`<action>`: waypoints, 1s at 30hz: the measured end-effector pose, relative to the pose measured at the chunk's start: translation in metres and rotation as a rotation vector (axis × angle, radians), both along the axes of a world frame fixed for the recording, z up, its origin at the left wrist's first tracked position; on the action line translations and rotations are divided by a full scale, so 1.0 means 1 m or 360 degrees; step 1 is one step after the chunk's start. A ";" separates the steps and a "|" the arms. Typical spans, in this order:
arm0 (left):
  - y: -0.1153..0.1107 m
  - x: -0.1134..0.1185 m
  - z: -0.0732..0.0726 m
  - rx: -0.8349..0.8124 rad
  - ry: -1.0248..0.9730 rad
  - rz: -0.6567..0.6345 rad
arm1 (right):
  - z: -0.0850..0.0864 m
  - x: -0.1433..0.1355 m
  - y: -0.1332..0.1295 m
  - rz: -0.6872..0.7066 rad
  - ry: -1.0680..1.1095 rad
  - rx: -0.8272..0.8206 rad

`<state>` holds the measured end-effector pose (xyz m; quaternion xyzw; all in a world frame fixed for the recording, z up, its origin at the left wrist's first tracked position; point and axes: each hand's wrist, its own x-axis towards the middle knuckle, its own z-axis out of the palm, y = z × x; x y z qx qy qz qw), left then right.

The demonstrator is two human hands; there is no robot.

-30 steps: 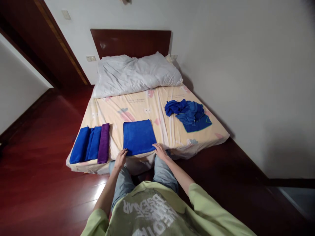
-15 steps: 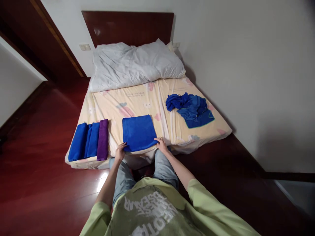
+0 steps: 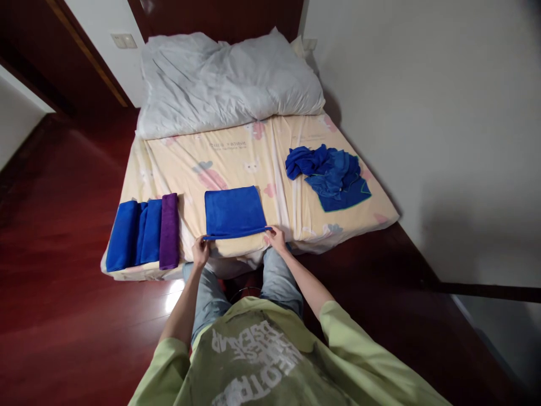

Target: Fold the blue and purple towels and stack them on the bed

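A blue towel (image 3: 235, 211) lies flat near the front edge of the bed, its near edge lifted into a narrow strip. At the near left corner my left hand (image 3: 200, 251) pinches that edge, and my right hand (image 3: 275, 238) pinches the near right corner. To the left, several folded blue towels (image 3: 122, 235) lie side by side with a folded purple towel (image 3: 169, 231). On the right of the bed is a crumpled pile of blue cloths (image 3: 332, 175), one with a green edge.
The bed (image 3: 228, 160) has a cream sheet printed with carrots and rabbits. A bunched white quilt (image 3: 228, 84) lies at its head, before the dark headboard (image 3: 220, 17). A white wall (image 3: 422, 101) runs along the right side, and dark red flooring (image 3: 67, 225) lies left.
The blue towel's near edge has been raised and turned up between my two hands, where before it lay flat. My view has tilted slightly downward.
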<state>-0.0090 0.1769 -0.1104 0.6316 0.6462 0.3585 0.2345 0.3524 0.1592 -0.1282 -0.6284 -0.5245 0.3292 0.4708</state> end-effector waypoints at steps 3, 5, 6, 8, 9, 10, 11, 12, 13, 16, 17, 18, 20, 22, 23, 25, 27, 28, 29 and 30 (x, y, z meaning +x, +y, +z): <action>0.004 0.002 -0.002 -0.0046 0.0024 0.0121 | -0.004 0.000 0.007 -0.0117 -0.0019 -0.0023; 0.007 0.003 -0.001 -0.0043 0.0035 0.0139 | -0.004 -0.003 0.013 -0.0161 -0.0033 -0.0014; 0.009 0.004 -0.001 -0.0037 0.0047 0.0134 | -0.004 -0.004 0.017 -0.0183 -0.0030 -0.0005; 0.013 0.007 0.000 -0.0017 0.0097 0.0124 | -0.005 -0.008 0.023 -0.0221 -0.0015 0.0005; 0.015 0.008 0.000 -0.0005 0.0130 0.0125 | -0.005 -0.009 0.026 -0.0239 -0.0013 0.0005; 0.016 0.010 -0.001 0.0010 0.0165 0.0136 | -0.006 -0.010 0.028 -0.0255 -0.0021 0.0004; 0.016 0.012 -0.003 0.0027 0.0199 0.0157 | -0.007 -0.012 0.030 -0.0268 -0.0039 0.0004; 0.016 0.014 -0.005 0.0048 0.0232 0.0186 | -0.008 -0.013 0.031 -0.0287 -0.0063 0.0006; 0.016 0.017 -0.007 0.0072 0.0264 0.0221 | -0.010 -0.014 0.032 -0.0313 -0.0092 0.0009; 0.013 0.023 -0.015 0.0128 0.0326 0.0323 | -0.016 -0.019 0.034 -0.0437 -0.0202 -0.0010; 0.012 0.025 -0.018 0.0132 0.0330 0.0348 | -0.018 -0.021 0.034 -0.0476 -0.0249 -0.0016; 0.012 0.026 -0.020 0.0127 0.0328 0.0366 | -0.021 -0.023 0.034 -0.0501 -0.0299 -0.0017; 0.010 0.028 -0.025 0.0099 0.0321 0.0384 | -0.026 -0.025 0.035 -0.0510 -0.0395 0.0011; 0.010 0.028 -0.028 0.0057 0.0310 0.0379 | -0.030 -0.025 0.035 -0.0492 -0.0468 0.0054; 0.010 0.028 -0.029 0.0038 0.0304 0.0377 | -0.032 -0.025 0.035 -0.0484 -0.0494 0.0067; 0.009 0.029 -0.031 0.0010 0.0295 0.0377 | -0.033 -0.024 0.035 -0.0470 -0.0520 0.0073; 0.009 0.029 -0.032 -0.0014 0.0300 0.0386 | -0.033 -0.025 0.035 -0.0459 -0.0527 0.0061; 0.009 0.029 -0.032 -0.0028 0.0300 0.0384 | -0.032 -0.025 0.035 -0.0462 -0.0527 0.0053; 0.009 0.029 -0.032 -0.0045 0.0293 0.0374 | -0.031 -0.026 0.035 -0.0472 -0.0527 0.0045; 0.009 0.029 -0.032 -0.0061 0.0282 0.0361 | -0.030 -0.026 0.035 -0.0490 -0.0528 0.0040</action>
